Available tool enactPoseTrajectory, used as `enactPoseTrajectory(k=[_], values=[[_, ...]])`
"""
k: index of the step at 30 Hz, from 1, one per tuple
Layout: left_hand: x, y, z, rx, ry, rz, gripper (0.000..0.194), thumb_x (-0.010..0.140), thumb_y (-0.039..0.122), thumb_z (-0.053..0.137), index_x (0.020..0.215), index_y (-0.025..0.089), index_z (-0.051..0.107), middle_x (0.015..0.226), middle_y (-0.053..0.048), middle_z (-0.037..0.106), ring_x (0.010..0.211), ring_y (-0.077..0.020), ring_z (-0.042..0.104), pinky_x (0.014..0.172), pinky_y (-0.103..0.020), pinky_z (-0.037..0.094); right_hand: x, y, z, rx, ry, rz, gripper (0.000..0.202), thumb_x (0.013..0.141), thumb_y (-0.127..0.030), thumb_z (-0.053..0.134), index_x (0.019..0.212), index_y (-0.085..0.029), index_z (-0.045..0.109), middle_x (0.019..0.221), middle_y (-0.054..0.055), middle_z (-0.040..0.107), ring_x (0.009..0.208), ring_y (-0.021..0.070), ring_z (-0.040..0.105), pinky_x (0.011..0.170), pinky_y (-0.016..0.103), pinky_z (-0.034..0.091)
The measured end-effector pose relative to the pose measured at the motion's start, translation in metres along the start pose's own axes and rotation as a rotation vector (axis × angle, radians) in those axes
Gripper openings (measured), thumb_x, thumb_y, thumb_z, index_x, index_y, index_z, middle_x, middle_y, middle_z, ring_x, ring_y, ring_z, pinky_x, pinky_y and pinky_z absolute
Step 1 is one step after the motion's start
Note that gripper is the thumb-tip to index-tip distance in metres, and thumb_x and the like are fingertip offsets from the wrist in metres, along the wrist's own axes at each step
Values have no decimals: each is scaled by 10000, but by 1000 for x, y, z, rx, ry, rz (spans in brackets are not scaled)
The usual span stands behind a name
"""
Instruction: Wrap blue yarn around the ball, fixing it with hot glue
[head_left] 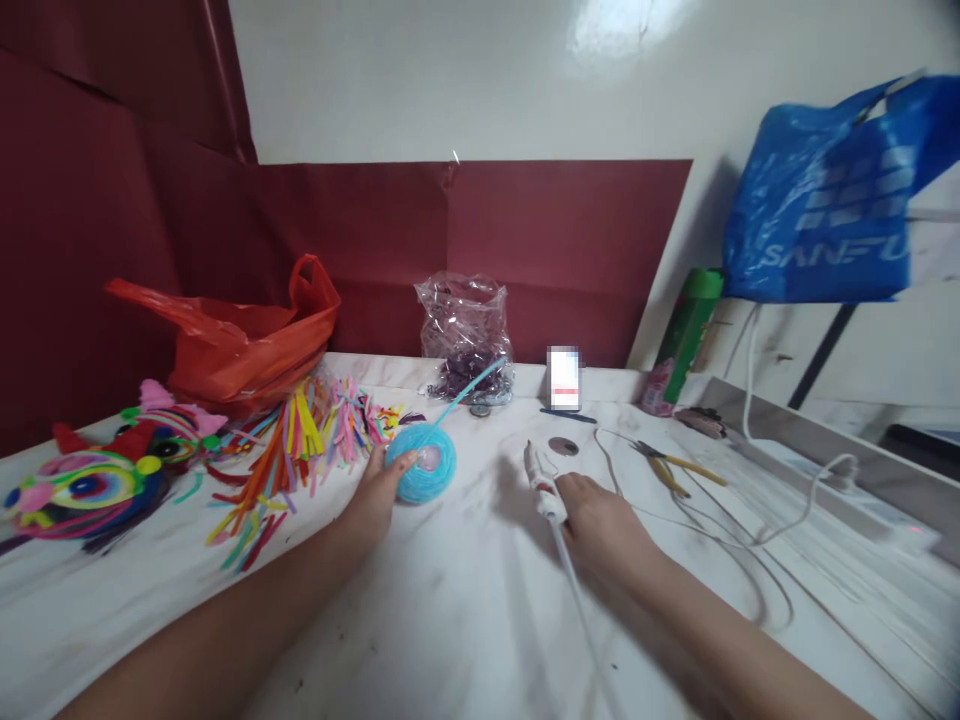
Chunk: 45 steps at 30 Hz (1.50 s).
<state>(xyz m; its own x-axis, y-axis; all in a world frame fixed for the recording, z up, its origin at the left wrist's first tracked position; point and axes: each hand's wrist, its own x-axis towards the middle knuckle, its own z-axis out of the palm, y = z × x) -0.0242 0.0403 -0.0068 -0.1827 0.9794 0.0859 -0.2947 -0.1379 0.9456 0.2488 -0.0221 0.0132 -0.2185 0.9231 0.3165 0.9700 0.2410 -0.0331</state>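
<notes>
My left hand (375, 497) grips the left edge of a light-blue coil (433, 485), a flat round spiral of what looks like pipe cleaner with a pinkish centre. One blue end (471, 388) of it sticks up to the right. My right hand (600, 515) is closed around a white hot glue gun (545, 485), its dark nozzle pointing away from me. A long pale glue stick (574, 580) trails from the gun's back toward me. A gap of bare tabletop lies between nozzle and coil. Just beyond the gun sits a dark round disc (563, 446).
Colourful pipe-cleaner pieces (300, 440) and fuzzy animal-like figures (97, 485) lie left, before a red plastic bag (247, 345). A clear bag (465, 335) and phone (564, 378) stand behind. Pliers (675, 470), a thin cord, a green can (686, 330) and a power strip (847, 490) are right.
</notes>
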Motion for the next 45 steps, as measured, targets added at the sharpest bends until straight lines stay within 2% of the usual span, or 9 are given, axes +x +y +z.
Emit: enactPoseTrajectory(k=[14, 20, 25, 28, 30, 34, 37, 41, 45], values=[[-13, 0, 8, 141, -128, -31, 463, 657, 376, 721, 1053, 230, 531, 943, -15, 644, 847, -178, 622, 752, -286, 491, 14, 19, 14, -74, -191, 11, 184, 766, -318, 624, 837, -152, 662, 883, 116, 688, 900, 257, 604, 631, 275, 412], [-20, 0, 15, 231, -184, -19, 518, 646, 447, 712, 1067, 233, 501, 935, -5, 622, 818, -169, 611, 719, -285, 490, 9, 23, -2, -93, -180, -37, 234, 705, -382, 695, 797, -169, 667, 793, 105, 703, 831, 270, 624, 666, 312, 421], [-25, -3, 19, 391, -133, 34, 617, 615, 429, 724, 1139, 246, 453, 1025, -28, 579, 865, -189, 591, 685, -288, 490, -1, 7, -24, -103, 112, -52, 208, 875, -168, 461, 976, -117, 636, 970, 160, 681, 948, 275, 589, 824, 405, 403], [-27, -6, 20, 460, -125, 102, 653, 594, 387, 730, 1161, 225, 450, 1089, -61, 558, 933, -218, 580, 757, -327, 486, -3, -12, -25, 39, 527, -348, 244, 887, -114, 433, 1068, -112, 595, 1050, 164, 663, 1008, 263, 563, 848, 424, 420], [-28, -8, 20, 512, -118, 156, 675, 592, 356, 728, 1186, 214, 441, 1151, -83, 537, 1031, -244, 554, 857, -367, 458, 0, -26, -21, 117, 638, -492, 230, 887, -102, 451, 1075, -127, 582, 1089, 160, 653, 1058, 262, 548, 892, 456, 414], [-28, -8, 18, 546, -130, 234, 709, 587, 307, 722, 1218, 200, 416, 1242, -112, 510, 1169, -272, 489, 981, -408, 379, 16, -50, -8, 176, 591, -492, 210, 891, -129, 485, 1081, -146, 574, 1195, 164, 619, 1175, 287, 507, 969, 507, 382], [-29, -6, 17, 523, -138, 239, 698, 577, 289, 726, 1200, 198, 425, 1244, -116, 519, 1176, -276, 493, 982, -407, 381, 27, -55, 5, 217, 535, -415, 157, 872, -149, 525, 1017, -152, 584, 1063, 142, 677, 1032, 275, 600, 958, 515, 396], [-29, -5, 18, 518, -140, 230, 715, 558, 293, 737, 1196, 190, 432, 1236, -122, 520, 1162, -283, 498, 972, -413, 388, 25, -51, 22, 328, 477, -336, 112, 880, -155, 488, 890, -178, 598, 757, 68, 674, 702, 199, 631, 704, 348, 506], [-25, -6, 16, 566, -124, 232, 705, 550, 318, 739, 1182, 193, 452, 1198, -107, 539, 1135, -285, 509, 957, -421, 395, 17, -51, 31, 491, 403, -310, 150, 898, -155, 442, 879, -185, 588, 751, 46, 644, 666, 162, 625, 603, 253, 494]])
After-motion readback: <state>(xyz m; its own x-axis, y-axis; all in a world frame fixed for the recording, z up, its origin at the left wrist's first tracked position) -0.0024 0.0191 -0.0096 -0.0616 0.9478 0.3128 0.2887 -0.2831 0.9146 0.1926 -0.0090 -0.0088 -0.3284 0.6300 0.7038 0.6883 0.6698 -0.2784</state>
